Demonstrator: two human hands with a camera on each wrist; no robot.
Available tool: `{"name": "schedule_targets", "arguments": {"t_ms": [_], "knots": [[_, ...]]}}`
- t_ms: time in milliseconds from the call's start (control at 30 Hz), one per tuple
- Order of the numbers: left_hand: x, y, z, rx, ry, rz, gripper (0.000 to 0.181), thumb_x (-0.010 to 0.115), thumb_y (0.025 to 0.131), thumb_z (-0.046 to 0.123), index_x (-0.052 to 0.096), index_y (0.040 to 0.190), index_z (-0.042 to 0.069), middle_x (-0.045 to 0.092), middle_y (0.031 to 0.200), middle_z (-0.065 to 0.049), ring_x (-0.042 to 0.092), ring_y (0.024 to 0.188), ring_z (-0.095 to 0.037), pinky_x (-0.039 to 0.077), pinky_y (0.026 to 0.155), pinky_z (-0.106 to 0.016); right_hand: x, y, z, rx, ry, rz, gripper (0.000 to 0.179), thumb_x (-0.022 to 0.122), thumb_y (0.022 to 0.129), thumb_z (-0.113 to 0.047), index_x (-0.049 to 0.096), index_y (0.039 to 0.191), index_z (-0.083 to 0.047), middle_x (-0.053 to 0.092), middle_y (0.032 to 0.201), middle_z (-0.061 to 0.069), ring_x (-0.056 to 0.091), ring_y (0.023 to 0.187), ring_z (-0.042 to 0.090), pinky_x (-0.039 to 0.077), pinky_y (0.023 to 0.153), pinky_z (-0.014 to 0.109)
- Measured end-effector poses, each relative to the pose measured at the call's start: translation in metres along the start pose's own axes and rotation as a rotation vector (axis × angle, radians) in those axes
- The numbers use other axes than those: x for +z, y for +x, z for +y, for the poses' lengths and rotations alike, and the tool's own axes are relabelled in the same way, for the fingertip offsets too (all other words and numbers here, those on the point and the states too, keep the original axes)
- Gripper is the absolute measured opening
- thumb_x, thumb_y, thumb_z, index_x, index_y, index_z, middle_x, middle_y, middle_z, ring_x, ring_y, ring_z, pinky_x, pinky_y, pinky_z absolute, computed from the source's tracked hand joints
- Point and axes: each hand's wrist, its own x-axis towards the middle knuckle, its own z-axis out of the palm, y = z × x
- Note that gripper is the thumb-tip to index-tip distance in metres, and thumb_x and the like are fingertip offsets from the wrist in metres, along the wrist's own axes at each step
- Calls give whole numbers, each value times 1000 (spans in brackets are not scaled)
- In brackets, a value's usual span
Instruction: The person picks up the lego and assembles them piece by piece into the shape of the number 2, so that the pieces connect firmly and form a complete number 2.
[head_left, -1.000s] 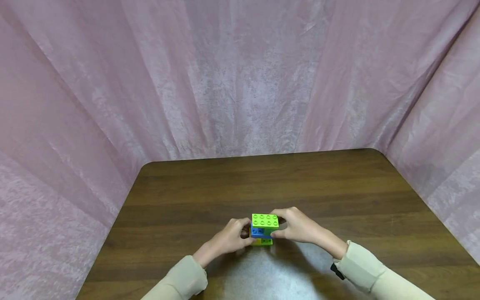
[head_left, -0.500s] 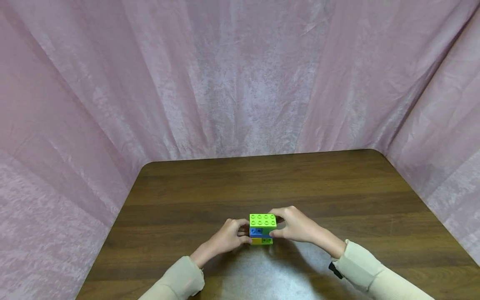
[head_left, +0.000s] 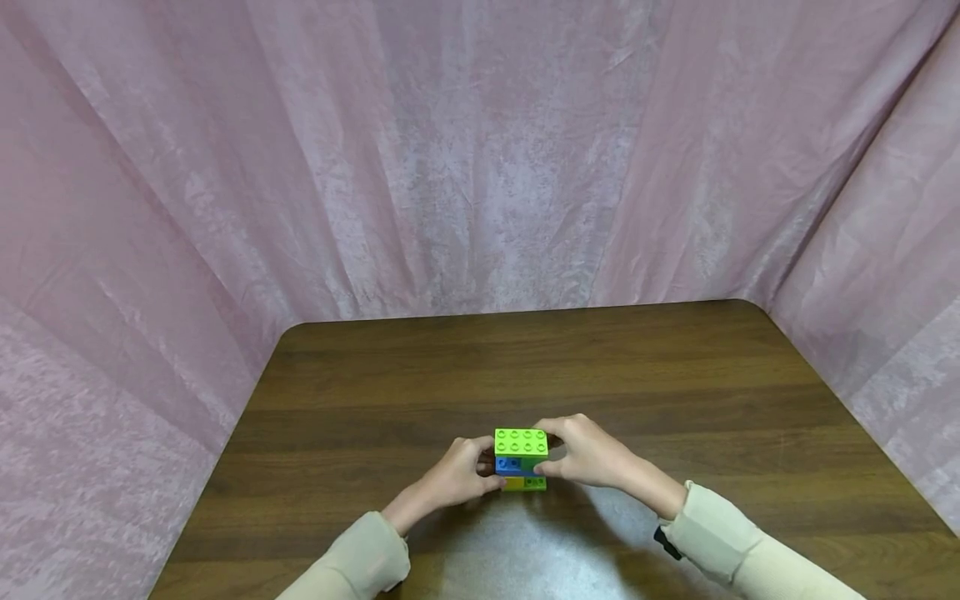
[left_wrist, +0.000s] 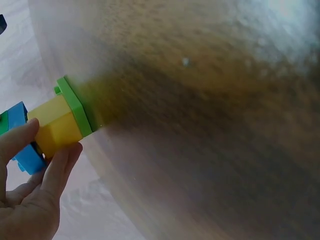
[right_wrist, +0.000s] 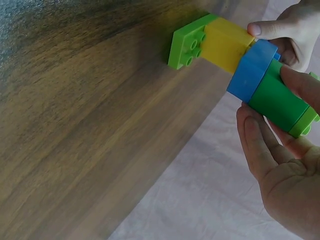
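Observation:
Between both hands stands an upright stack of toy building bricks. Its base is a lime green plate [right_wrist: 187, 42] with studs showing, close on the tabletop. Above that come a yellow brick [right_wrist: 227, 42], a blue brick [right_wrist: 255, 70], a dark green brick [right_wrist: 280, 95] and, on top, a lime green brick [head_left: 521, 442] with its studs up. My left hand [head_left: 456, 475] pinches the yellow brick from the left, thumb in front. From the right, my right hand [head_left: 588, 454] grips the dark green brick, thumb at the front and fingers behind.
The brown wood-grain table [head_left: 420, 367] spreads around the stack, its far edge rounded at the corners. Pink velvet curtains [head_left: 480, 167] hang behind it and along both sides. A bright patch of glare lies on the tabletop in front of the stack.
The stack's upper part and my right hand have shifted slightly left. My left hand moved a little left at first, then stayed nearly still. Both hands keep their hold.

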Motion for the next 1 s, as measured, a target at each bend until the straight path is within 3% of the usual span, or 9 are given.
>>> {"name": "schedule_targets", "arguments": {"t_ms": [133, 367, 667, 1000], "knots": [[0, 0, 0, -5, 32, 7, 35, 72, 81, -3, 61, 113, -9, 70, 106, -24, 72, 96, -30, 57, 77, -22, 0, 0, 0, 3, -11, -5, 32, 80, 78, -14, 68, 107, -6, 74, 98, 4, 70, 92, 21, 57, 81, 37], [0, 0, 3, -35, 31, 1, 28, 69, 83, -3, 61, 109, -8, 70, 106, -22, 71, 97, -28, 57, 78, -21, -4, 1, 1, 14, -34, -19, 33, 80, 78, -15, 68, 107, -5, 74, 98, 3, 69, 92, 20, 56, 77, 26], [-1, 0, 2, -35, 43, 8, 27, 69, 83, -2, 62, 108, -8, 70, 105, -22, 71, 97, -28, 57, 78, -22, -9, 4, 3, 7, -1, -61, 32, 79, 79, -16, 68, 107, -5, 74, 99, 6, 71, 93, 23, 57, 78, 28], [-2, 0, 1, -18, 53, 6, 28, 72, 81, -1, 62, 107, -8, 71, 104, -22, 72, 94, -26, 57, 78, -23, -16, 10, 7, 2, 30, -110, 29, 79, 79, -15, 68, 103, -4, 73, 93, 3, 67, 86, 12, 54, 73, 21]]}}
